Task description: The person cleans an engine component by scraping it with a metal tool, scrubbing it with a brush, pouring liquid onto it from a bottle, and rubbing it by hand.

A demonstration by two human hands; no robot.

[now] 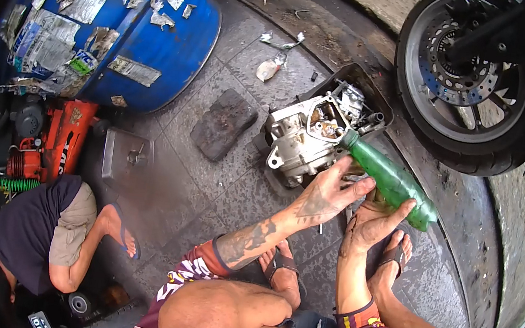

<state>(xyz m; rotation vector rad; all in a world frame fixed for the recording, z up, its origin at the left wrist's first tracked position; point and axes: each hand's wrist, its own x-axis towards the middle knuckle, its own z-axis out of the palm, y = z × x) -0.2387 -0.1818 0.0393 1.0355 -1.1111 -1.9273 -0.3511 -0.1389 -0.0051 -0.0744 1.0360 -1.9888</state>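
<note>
A green bottle (390, 177) slants over the engine, its narrow neck pointing up and left at the engine's open cavity. My left hand (332, 188) grips it near the neck, with part of the grip hidden from view. Lower down, my right hand (374, 225) holds the bottle from beneath, one finger lying along its side near the wide end. The silver engine (298, 139) lies on the floor just beyond my left hand, with oily inner parts showing in its opening. Behind it, a dark tray (381, 100) holds more metal parts.
A motorcycle wheel (405, 106) stands at the upper right. A dark block (223, 124) and a crumpled plastic packet (271, 68) lie on the tiles. To the left are a blue drum (165, 49), a metal tray (117, 175), a red jack (66, 135) and another person (35, 222).
</note>
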